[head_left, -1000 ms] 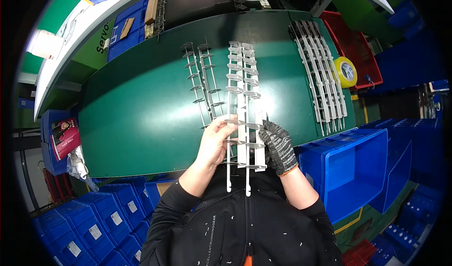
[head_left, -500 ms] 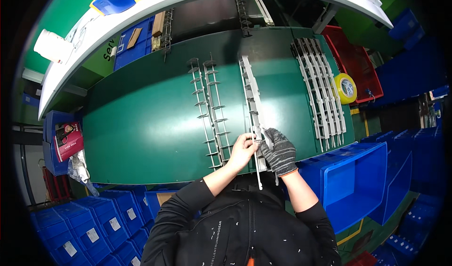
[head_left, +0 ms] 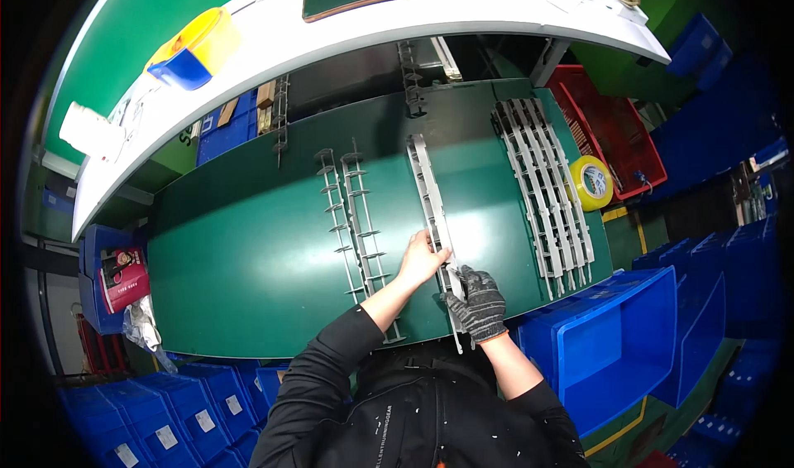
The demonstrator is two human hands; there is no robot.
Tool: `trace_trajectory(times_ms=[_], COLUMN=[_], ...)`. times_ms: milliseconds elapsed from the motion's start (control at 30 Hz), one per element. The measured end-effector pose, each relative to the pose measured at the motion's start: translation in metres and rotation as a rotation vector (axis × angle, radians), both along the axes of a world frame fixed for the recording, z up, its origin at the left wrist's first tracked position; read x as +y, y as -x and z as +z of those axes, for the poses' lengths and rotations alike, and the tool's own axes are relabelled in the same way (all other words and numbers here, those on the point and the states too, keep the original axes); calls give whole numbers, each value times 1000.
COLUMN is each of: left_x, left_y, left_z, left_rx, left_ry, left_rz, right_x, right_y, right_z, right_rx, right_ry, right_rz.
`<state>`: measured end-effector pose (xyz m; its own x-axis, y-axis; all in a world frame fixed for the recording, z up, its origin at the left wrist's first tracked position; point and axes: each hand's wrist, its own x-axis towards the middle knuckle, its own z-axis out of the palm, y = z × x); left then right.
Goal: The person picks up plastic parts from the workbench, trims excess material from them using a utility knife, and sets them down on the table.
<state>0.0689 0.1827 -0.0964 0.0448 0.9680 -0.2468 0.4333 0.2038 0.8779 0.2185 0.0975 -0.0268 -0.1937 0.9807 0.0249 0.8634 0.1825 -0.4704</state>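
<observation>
Grey strip (head_left: pixel 431 195) in both hands, a worker leans in at the near edge of a green table (head_left: pixel 231 253), the piece running lengthwise over the table's middle, its lower end seemingly past that near edge; whether the rest touches the surface cannot be told. The bare left hand (head_left: pixel 422 261) closes on the strip from its left, thumb across the top; the right hand (head_left: pixel 480 304), in a dark knitted glove, grips it nearer the table's edge. Uneven pressure from the two hands could twist so slender a length, and a loosened grip might let the overhanging end drop, or swing the piece into its neighbours. The count, outward: one strip held; two disc-studded racks (head_left: pixel 335 207) left of the table's middle; a bundle of similar strips (head_left: pixel 544 199) on the table's right, about five, though they lie too close to count surely; one yellow tape roll (head_left: pixel 592 182) at the table's right edge; one red bin (head_left: pixel 637 158) just beyond it; and one large open blue bin (head_left: pixel 608 336) by the table's near right corner.
</observation>
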Motion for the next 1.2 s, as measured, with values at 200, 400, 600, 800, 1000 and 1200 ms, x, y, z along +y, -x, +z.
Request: trace_trajectory(times_ms=[200,400,600,800,1000,1200], left_x=[31,86,104,77,-13,-58], left_y=[-74,-130,-155,-79,104,140], left_z=[3,-6,20,60,70,26], left_rx=[-90,-113,-26,-58,404,715], left_ry=[25,-48,-32,-126,-286,55], left_rz=[27,32,10,129,662,504], right_x=[3,4,11,19,1,-39], right_y=[-55,-77,-82,-70,-27,26], right_z=[26,45,41,21,-1,-16], right_rx=[348,333,358,422,1182,1053], right_ry=[-171,-103,6,110,877,989], right_rz=[-285,-262,-155,-217,-497,-176])
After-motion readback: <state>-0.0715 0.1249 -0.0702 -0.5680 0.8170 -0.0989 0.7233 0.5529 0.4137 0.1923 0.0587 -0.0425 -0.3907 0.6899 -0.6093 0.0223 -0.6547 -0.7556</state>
